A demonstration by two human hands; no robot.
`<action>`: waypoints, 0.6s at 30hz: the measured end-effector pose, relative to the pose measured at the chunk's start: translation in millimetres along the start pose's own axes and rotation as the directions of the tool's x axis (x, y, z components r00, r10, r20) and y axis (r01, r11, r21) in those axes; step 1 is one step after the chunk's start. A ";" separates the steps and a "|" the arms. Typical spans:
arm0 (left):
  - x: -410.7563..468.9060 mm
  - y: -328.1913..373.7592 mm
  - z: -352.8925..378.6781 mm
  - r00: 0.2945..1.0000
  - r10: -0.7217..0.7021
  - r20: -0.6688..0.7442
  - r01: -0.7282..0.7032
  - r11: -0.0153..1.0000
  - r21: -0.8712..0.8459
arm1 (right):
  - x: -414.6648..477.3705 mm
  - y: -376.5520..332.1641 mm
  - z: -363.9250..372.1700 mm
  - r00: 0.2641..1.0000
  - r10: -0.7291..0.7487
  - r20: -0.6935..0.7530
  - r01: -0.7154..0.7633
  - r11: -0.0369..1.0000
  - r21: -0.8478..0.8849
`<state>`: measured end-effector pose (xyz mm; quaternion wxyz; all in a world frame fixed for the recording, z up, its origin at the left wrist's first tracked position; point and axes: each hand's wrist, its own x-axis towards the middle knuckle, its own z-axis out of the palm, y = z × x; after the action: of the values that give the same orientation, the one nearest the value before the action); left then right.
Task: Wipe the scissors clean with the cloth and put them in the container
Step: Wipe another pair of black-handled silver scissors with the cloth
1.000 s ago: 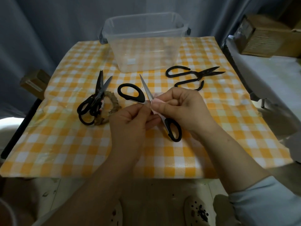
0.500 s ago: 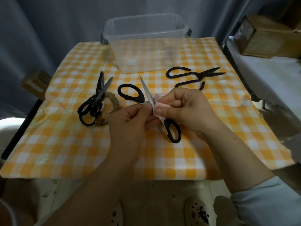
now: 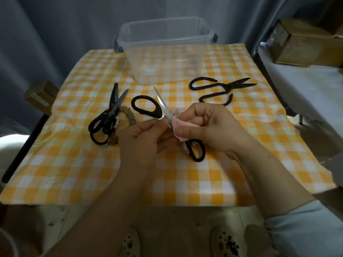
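I hold black-handled scissors spread open above the checked table. My left hand pinches them near the pivot. One silver blade points up and away; the other handle loop hangs below my hands. My right hand pinches a pink cloth against the base of that blade. The clear plastic container stands at the far middle of the table, with nothing visible inside it.
Black scissors lie at the left on a brown braided ring. All-black metal shears lie at the right near the container. A yellow-and-white checked cloth covers the table. Cardboard boxes sit at the far right.
My right hand has slid the pink cloth a little down the blade toward the pivot, showing more cloth. The scissors and my left hand stay nearly in place.
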<state>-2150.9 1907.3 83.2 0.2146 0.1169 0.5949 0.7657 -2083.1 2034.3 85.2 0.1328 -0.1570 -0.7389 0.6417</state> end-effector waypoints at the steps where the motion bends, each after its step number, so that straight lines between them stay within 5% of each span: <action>1: -0.4 0.2 0.9 1.000 0.006 0.004 -0.006 1.000 0.003 | 0.5 -0.9 -1.7 1.000 0.006 0.001 -0.006 1.000 0.013; 9: -2.9 -2.9 5.0 1.000 -0.023 0.008 0.023 1.000 -0.009 | 3.6 9.6 7.7 0.982 -0.124 -0.145 0.098 0.980 -0.173; 18: 0.0 3.1 1.6 1.000 -0.023 -0.006 0.023 1.000 -0.007 | 5.3 6.2 9.9 0.984 -0.064 -0.165 0.057 0.997 -0.047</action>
<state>-2150.8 1908.1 86.6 0.2219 0.1068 0.5942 0.7657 -2091.4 2028.2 77.6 0.2102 -0.1904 -0.7428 0.6065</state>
